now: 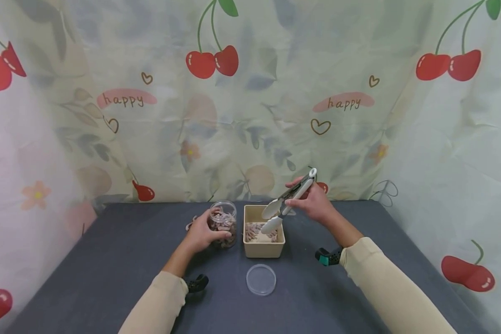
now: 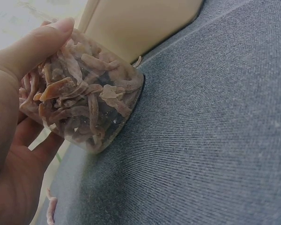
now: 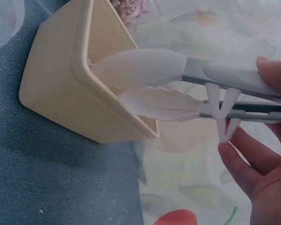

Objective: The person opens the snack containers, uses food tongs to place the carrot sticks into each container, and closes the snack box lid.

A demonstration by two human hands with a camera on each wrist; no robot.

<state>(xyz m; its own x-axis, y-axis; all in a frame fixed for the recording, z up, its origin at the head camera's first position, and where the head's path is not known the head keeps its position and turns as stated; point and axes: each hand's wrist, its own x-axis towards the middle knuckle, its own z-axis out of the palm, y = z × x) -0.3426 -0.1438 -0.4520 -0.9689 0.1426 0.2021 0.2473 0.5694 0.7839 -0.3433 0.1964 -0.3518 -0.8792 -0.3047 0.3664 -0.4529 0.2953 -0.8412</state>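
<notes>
In the head view my left hand (image 1: 201,234) grips a clear jar (image 1: 229,221) full of brownish-pink dried strips (image 2: 70,89). The jar stands upright on the table, with its mouth uncovered. Just right of it sits a beige rectangular bin (image 1: 263,251) with more strips (image 1: 254,230) on its bottom. My right hand (image 1: 315,204) holds a pair of tongs (image 1: 303,186) with white scoop-like heads. Those heads (image 3: 140,65) reach over the bin's rim in the right wrist view, slightly apart. No strip shows between them.
A round clear lid (image 1: 261,279) lies on the dark table (image 1: 108,260) in front of the bin. One loose strip (image 2: 51,209) rests on the cloth beside the jar. A cherry-patterned curtain (image 1: 242,139) rises behind the table and along both sides.
</notes>
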